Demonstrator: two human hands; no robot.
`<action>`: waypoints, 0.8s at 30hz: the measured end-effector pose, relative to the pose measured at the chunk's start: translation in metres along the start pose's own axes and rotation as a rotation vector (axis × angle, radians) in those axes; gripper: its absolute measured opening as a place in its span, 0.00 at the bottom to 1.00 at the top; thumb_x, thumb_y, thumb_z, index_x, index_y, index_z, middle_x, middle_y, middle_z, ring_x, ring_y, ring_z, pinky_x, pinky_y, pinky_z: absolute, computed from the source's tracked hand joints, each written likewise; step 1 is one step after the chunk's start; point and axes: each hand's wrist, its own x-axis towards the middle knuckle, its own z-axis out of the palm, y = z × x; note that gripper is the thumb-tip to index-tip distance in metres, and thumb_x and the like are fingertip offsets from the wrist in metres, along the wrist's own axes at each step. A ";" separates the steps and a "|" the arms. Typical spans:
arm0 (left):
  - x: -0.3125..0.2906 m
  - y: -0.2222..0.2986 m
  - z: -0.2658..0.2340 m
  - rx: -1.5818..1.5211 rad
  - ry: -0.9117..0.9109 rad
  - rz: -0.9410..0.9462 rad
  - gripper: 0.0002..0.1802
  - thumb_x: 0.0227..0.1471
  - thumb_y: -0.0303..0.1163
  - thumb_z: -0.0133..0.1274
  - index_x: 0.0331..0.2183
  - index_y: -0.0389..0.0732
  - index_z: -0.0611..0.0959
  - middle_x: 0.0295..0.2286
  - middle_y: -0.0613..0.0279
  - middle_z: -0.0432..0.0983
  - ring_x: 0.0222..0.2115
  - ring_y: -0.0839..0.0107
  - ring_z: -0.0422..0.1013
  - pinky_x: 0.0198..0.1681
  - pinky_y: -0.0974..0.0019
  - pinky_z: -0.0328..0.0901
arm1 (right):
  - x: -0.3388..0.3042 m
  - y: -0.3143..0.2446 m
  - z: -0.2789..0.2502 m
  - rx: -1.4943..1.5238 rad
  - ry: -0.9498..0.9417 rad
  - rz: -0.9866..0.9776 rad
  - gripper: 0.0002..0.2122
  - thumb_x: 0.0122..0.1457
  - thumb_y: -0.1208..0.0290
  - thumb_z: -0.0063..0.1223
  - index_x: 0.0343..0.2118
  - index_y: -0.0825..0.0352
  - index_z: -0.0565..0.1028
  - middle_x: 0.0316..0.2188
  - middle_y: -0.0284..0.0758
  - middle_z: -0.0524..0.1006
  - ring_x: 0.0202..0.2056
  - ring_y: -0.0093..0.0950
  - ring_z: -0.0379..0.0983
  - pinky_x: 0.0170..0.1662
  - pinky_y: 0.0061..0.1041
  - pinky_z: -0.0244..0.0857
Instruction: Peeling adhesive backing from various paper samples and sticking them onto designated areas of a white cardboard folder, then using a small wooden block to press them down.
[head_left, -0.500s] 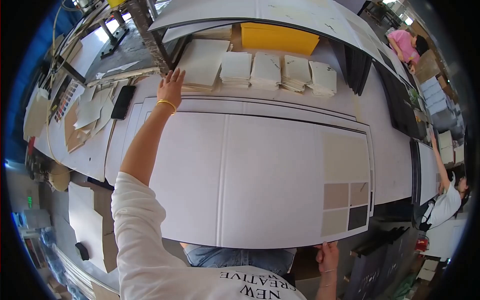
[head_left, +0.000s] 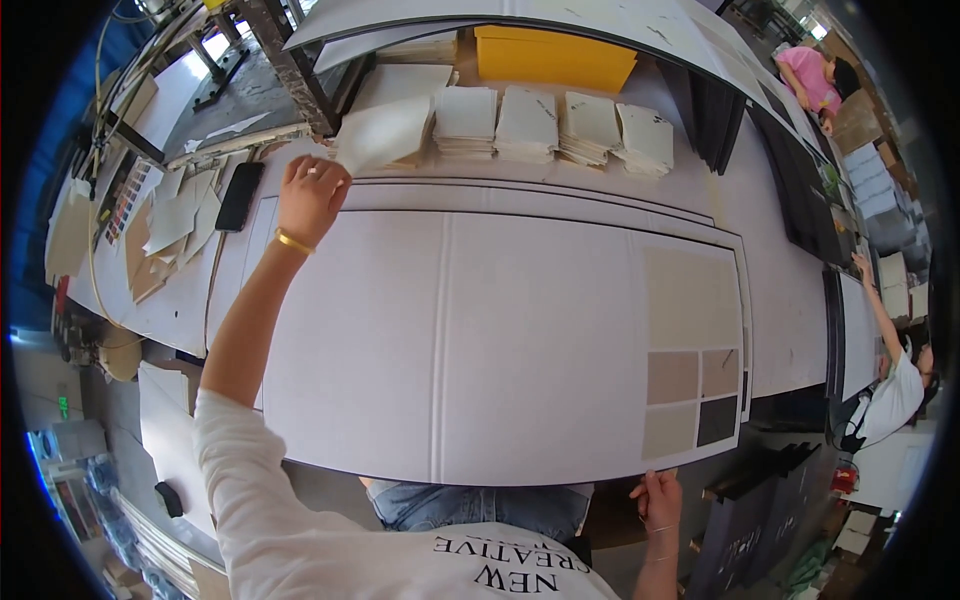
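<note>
A large white panel (head_left: 540, 330) lies in front of me, with a grooved line across it and beige, tan and dark squares at its right end. Above its far left corner, my left hand (head_left: 315, 195) is closed on the corner of an off-white sheet (head_left: 385, 135). The sheet is partly lifted, bent and blurred, over the larger paper stack (head_left: 405, 80). At the panel's near right edge, my right hand (head_left: 657, 500) has curled fingers, with fingertips touching or just beside the edge. Whatever those fingers hold, if anything, is hidden.
More panels (head_left: 560, 203) lie beneath the front one. Several small paper stacks (head_left: 530, 122) and a yellow box (head_left: 555, 58) stand behind, under a raised board (head_left: 480, 22). A black phone (head_left: 240, 197) and paper scraps (head_left: 180, 220) lie left. Two people work at the right.
My left hand has moved left and toward me from the large stack, closing on a sheet and lifting it. The panel's left part shows more; my right hand stays nearly in place.
</note>
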 end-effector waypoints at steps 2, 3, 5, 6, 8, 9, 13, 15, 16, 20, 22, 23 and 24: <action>-0.011 0.028 -0.036 -0.112 -0.012 0.060 0.07 0.38 0.24 0.57 0.25 0.45 0.78 0.26 0.68 0.76 0.31 0.64 0.71 0.43 0.59 0.64 | -0.002 -0.008 0.001 -0.746 0.128 -0.224 0.09 0.61 0.66 0.50 0.27 0.66 0.70 0.18 0.34 0.75 0.11 0.19 0.65 0.14 0.18 0.58; -0.015 0.047 -0.056 -0.184 -0.026 0.076 0.09 0.36 0.23 0.58 0.25 0.45 0.79 0.26 0.68 0.77 0.31 0.64 0.71 0.41 0.60 0.65 | -0.006 -0.023 0.008 -1.003 0.169 -0.249 0.12 0.57 0.67 0.55 0.24 0.68 0.67 0.16 0.33 0.75 0.14 0.22 0.70 0.18 0.23 0.63; -0.022 0.080 -0.094 -0.286 -0.091 0.290 0.09 0.34 0.24 0.58 0.25 0.45 0.81 0.24 0.69 0.76 0.28 0.65 0.71 0.34 0.63 0.68 | -0.014 -0.052 0.035 -0.921 0.163 -0.465 0.16 0.49 0.65 0.64 0.32 0.70 0.70 0.26 0.39 0.77 0.26 0.29 0.75 0.29 0.27 0.68; -0.023 0.101 -0.109 -0.387 -0.128 0.407 0.07 0.35 0.26 0.58 0.24 0.45 0.81 0.23 0.70 0.75 0.26 0.67 0.71 0.33 0.63 0.68 | -0.017 -0.062 0.053 -0.888 0.165 -0.637 0.23 0.45 0.63 0.66 0.39 0.70 0.69 0.34 0.41 0.75 0.34 0.31 0.74 0.37 0.28 0.67; -0.031 0.144 -0.142 -0.667 -0.268 0.437 0.04 0.38 0.28 0.58 0.24 0.45 0.80 0.22 0.70 0.73 0.25 0.69 0.70 0.32 0.65 0.68 | -0.020 -0.085 0.097 -0.818 0.040 -0.932 0.36 0.39 0.61 0.71 0.51 0.70 0.65 0.47 0.44 0.70 0.47 0.35 0.69 0.50 0.33 0.62; -0.034 0.163 -0.157 -0.789 -0.323 0.418 0.04 0.41 0.30 0.59 0.24 0.45 0.80 0.21 0.71 0.73 0.23 0.70 0.70 0.30 0.67 0.67 | -0.024 -0.094 0.118 -0.779 -0.079 -1.052 0.43 0.36 0.61 0.72 0.55 0.69 0.61 0.53 0.45 0.66 0.52 0.37 0.65 0.55 0.36 0.57; -0.048 0.187 -0.183 -1.142 -0.556 0.066 0.04 0.43 0.27 0.60 0.26 0.43 0.81 0.20 0.68 0.75 0.19 0.68 0.71 0.25 0.69 0.66 | -0.017 -0.098 0.165 -0.709 -0.713 -1.275 0.25 0.47 0.67 0.65 0.48 0.68 0.70 0.48 0.41 0.73 0.47 0.31 0.71 0.55 0.38 0.58; -0.065 0.192 -0.178 -1.206 -0.516 -0.296 0.04 0.42 0.23 0.61 0.26 0.39 0.82 0.19 0.65 0.77 0.20 0.72 0.74 0.24 0.72 0.66 | -0.011 -0.086 0.160 -0.402 -0.854 -0.895 0.18 0.53 0.68 0.59 0.46 0.67 0.72 0.43 0.39 0.76 0.42 0.24 0.73 0.51 0.34 0.61; -0.069 0.194 -0.177 -1.200 -0.531 -0.475 0.04 0.42 0.23 0.61 0.27 0.38 0.82 0.19 0.65 0.77 0.21 0.76 0.74 0.24 0.74 0.66 | -0.017 -0.086 0.159 -0.213 -0.830 -0.638 0.20 0.54 0.66 0.59 0.47 0.69 0.71 0.43 0.39 0.76 0.41 0.24 0.73 0.50 0.32 0.62; -0.080 0.205 -0.163 -1.183 -0.540 -0.715 0.05 0.42 0.22 0.60 0.27 0.35 0.82 0.20 0.65 0.77 0.22 0.82 0.71 0.26 0.78 0.66 | -0.029 -0.101 0.180 -0.133 -0.750 -0.725 0.22 0.53 0.65 0.59 0.46 0.74 0.69 0.36 0.37 0.77 0.40 0.26 0.74 0.42 0.25 0.66; -0.079 0.217 -0.154 -1.279 -0.434 -0.744 0.07 0.44 0.21 0.60 0.30 0.33 0.81 0.24 0.63 0.78 0.25 0.82 0.72 0.30 0.77 0.66 | -0.024 -0.101 0.177 -0.590 -0.441 -0.862 0.13 0.53 0.70 0.59 0.38 0.72 0.72 0.27 0.33 0.78 0.30 0.22 0.75 0.33 0.21 0.67; -0.080 0.222 -0.149 -1.490 -0.403 -0.903 0.07 0.46 0.22 0.59 0.31 0.32 0.80 0.26 0.63 0.78 0.27 0.81 0.72 0.31 0.77 0.66 | -0.011 -0.092 0.180 -0.523 -0.356 -0.967 0.07 0.53 0.75 0.58 0.31 0.71 0.72 0.20 0.30 0.76 0.20 0.20 0.70 0.26 0.18 0.64; -0.081 0.225 -0.143 -1.699 -0.360 -1.060 0.07 0.48 0.22 0.58 0.32 0.32 0.79 0.27 0.63 0.78 0.28 0.81 0.72 0.33 0.76 0.66 | -0.003 -0.085 0.180 -0.527 -0.358 -0.963 0.07 0.53 0.75 0.58 0.31 0.71 0.72 0.20 0.30 0.76 0.20 0.20 0.70 0.26 0.18 0.64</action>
